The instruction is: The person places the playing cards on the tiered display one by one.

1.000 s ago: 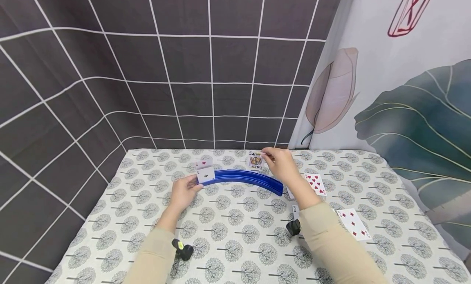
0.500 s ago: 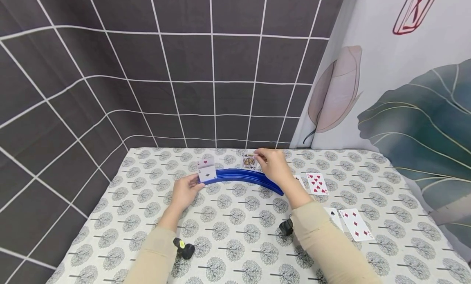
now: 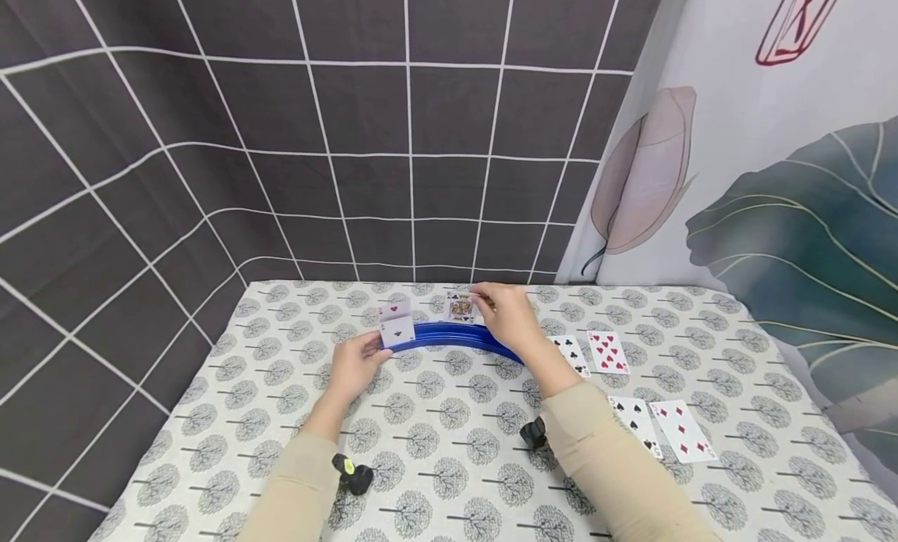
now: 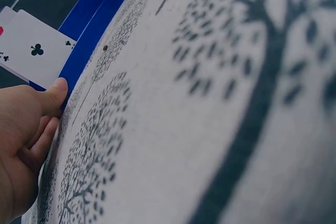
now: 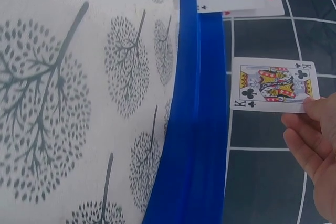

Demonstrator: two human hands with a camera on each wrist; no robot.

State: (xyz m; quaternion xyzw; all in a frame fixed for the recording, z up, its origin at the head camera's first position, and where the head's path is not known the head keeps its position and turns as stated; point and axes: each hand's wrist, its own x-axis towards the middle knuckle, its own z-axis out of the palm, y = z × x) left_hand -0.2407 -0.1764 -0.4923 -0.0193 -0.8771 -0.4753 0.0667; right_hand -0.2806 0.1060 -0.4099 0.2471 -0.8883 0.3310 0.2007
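By the right hand [image 3: 508,314], the king of clubs [image 3: 460,308] is pinched between thumb and fingers at its upper right corner, and the card is held face toward the wearer, by the far side of a curved blue card holder [image 3: 449,334]; whether the two touch cannot be told. The holder's left end is gripped by the left hand [image 3: 356,363], with the thumb laid against its near side. Just beside that thumb, the ace of clubs [image 3: 397,332] is stood in the holder, with the two of hearts [image 3: 394,309] partly covered behind it. The holder is rested on a bench [image 3: 449,417] covered with tree-patterned cloth [image 3: 484,480]. To the right, four cards are laid face up: a black-suited card [image 3: 571,355] beside a heart card [image 3: 607,352] and, nearer, a spade card [image 3: 634,425] beside a diamond card [image 3: 684,431].
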